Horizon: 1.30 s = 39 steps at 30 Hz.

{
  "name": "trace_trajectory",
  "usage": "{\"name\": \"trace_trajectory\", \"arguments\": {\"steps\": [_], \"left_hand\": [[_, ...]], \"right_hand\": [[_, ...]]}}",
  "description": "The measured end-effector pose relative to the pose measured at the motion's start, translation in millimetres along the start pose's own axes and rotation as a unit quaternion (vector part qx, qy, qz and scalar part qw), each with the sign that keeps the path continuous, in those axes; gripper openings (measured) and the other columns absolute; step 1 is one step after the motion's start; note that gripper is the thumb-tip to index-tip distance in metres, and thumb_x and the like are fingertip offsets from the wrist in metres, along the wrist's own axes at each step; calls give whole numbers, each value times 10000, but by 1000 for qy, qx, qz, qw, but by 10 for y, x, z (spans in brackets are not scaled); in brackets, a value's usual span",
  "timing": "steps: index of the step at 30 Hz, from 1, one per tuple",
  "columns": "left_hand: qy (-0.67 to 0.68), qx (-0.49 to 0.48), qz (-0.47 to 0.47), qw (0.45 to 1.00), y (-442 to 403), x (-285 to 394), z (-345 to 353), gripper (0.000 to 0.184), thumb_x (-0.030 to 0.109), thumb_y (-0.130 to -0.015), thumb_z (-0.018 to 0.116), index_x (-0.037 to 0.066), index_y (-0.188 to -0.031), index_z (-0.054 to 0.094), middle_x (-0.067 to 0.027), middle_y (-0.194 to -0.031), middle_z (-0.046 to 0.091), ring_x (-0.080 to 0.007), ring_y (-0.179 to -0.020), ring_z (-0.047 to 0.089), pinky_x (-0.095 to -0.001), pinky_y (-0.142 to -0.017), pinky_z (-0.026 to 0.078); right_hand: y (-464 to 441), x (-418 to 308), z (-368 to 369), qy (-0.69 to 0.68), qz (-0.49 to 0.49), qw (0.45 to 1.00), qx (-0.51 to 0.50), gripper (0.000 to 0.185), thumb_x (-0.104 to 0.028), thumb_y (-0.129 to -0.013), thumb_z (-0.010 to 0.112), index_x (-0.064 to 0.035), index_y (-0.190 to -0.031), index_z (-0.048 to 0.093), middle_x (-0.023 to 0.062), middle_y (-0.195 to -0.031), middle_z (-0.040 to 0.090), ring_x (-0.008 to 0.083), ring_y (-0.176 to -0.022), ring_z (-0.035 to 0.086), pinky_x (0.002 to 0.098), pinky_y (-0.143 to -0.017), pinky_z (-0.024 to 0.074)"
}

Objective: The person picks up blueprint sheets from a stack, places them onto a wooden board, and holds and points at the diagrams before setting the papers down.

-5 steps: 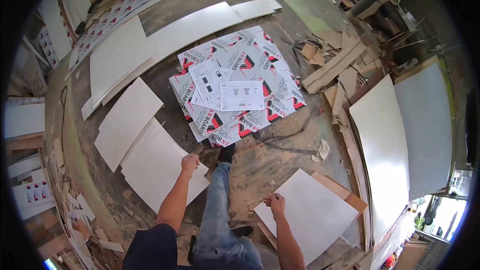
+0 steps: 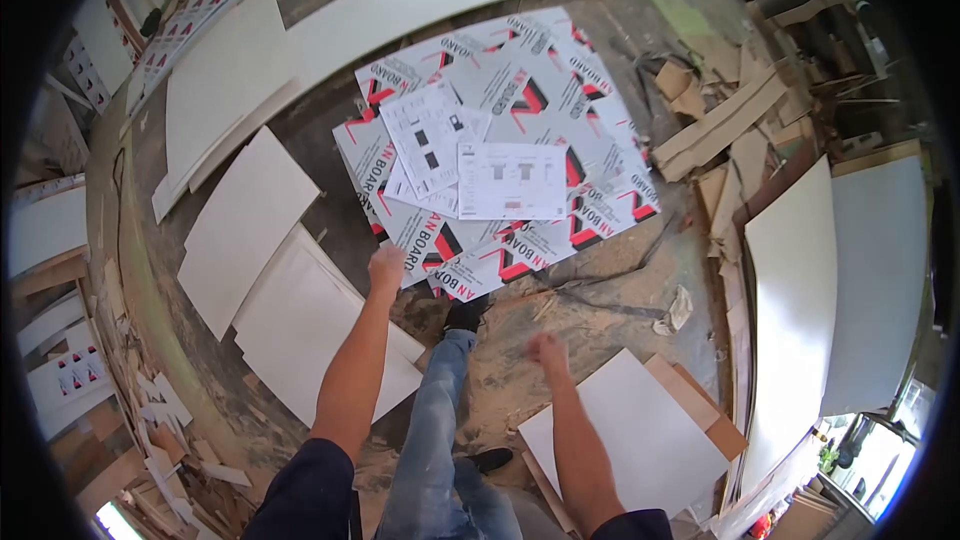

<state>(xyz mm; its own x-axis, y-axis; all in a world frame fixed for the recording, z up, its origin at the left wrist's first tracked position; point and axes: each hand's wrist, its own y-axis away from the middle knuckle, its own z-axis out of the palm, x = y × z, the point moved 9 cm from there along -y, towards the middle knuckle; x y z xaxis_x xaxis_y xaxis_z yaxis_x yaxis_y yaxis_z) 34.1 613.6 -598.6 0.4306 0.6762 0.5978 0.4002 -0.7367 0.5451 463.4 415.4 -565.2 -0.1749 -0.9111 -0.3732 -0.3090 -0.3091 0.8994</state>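
Observation:
My left hand (image 2: 387,267) is curled closed beside the near-left corner of a stack of printed boards (image 2: 520,100). Whether it touches the boards I cannot tell, and nothing shows in its fingers. My right hand (image 2: 547,353) hangs over the dusty floor, its fingers smeared by motion, just past the corner of a white panel (image 2: 630,430). On the boards lie a printed drawing sheet (image 2: 513,181) and another drawing sheet (image 2: 425,135) overlapping further sheets. One of my shoes (image 2: 465,315) is at the near edge of the boards.
White panels (image 2: 305,325) lie on the left, with long white boards (image 2: 400,5) beyond. Cardboard scraps (image 2: 730,125) are heaped at the right, near large leaning panels (image 2: 795,310). A dark strap (image 2: 610,305) and a crumpled scrap (image 2: 675,312) lie on the floor.
Both hands have moved forward, the left one up to the corner of the printed boards. My view has shifted closer, so the boards and drawings appear larger.

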Motion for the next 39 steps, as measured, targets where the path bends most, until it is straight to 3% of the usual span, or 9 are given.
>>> {"name": "trace_trajectory", "arguments": {"steps": [3,6,8,12,14,22,28,31,39], "left_hand": [[-63,38,21,997,-1458,958,307,547,382,-832,820,-40,-1163,708,-222,-1144,730,-356,-1098,684,-439,-969,515],[-81,34,14,996,-2247,1080,473,887,510,-807,848,-107,-1380,571,-336,-1374,601,-435,-1289,584,-467,-1096,463],[-117,58,17,991,-2551,1215,527,1152,628,-754,862,-119,-1505,410,-368,-1510,424,-463,-1416,436,-524,-1138,419],[-251,80,-61,963,-2746,1597,757,1346,731,-685,867,-90,-1576,280,-348,-1541,336,-477,-1457,350,-600,-1133,405],[-318,92,-76,941,-2690,1694,818,1443,803,-637,849,-72,-1595,216,-341,-1545,289,-485,-1485,277,-658,-1116,390],[-50,64,-52,995,-2609,1564,1051,1056,320,-748,962,-94,-1451,291,-337,-1356,553,-426,-1225,626,-459,-1045,533],[321,-85,-124,935,-2059,1332,1518,664,-48,-815,805,-109,-1400,497,-207,-1325,657,-346,-1143,698,-422,-966,593],[415,-93,-178,888,-1416,1268,1525,553,-146,-868,701,-90,-1384,511,-210,-1281,665,-349,-1087,715,-510,-944,617],[454,-233,-170,843,669,2015,1092,704,-204,-847,644,-7,-1500,468,-154,-1393,607,-314,-1299,593,-463,-1108,500]], "right_hand": [[-1437,-1773,367,-50,-148,986,57,332,-235,-916,739,32,-1109,706,104,-832,720,171,-631,671,330,-569,533],[-2329,-2316,210,95,-163,963,191,729,-389,-828,805,86,-1341,599,266,-1262,687,405,-1241,635,463,-1066,478],[-2585,-2630,136,148,-172,951,211,851,-400,-833,806,97,-1451,495,289,-1447,558,404,-1336,566,460,-1124,440],[-2784,-3172,48,155,-219,922,279,963,-392,-836,821,115,-1525,379,282,-1512,487,398,-1350,552,461,-1143,432],[-2866,-3234,67,91,-244,933,247,859,-327,-837,838,105,-1475,458,269,-1273,665,389,-1140,677,440,-1067,503],[-2670,-2672,800,-103,-142,983,57,312,-112,-934,754,68,-1181,694,28,-832,647,111,-697,653,273,-615,585],[-2431,-1912,1158,-229,-98,968,28,219,-106,-955,705,63,-1093,708,56,-856,675,115,-742,622,299,-636,522],[-2173,-1394,807,-234,-75,953,178,177,-60,-971,631,68,-1084,676,82,-941,677,168,-792,643,322,-673,547],[85,-1005,-451,-405,-54,861,304,401,107,-984,458,119,-1381,404,230,-1252,627,366,-1019,746,392,-761,691]]}}
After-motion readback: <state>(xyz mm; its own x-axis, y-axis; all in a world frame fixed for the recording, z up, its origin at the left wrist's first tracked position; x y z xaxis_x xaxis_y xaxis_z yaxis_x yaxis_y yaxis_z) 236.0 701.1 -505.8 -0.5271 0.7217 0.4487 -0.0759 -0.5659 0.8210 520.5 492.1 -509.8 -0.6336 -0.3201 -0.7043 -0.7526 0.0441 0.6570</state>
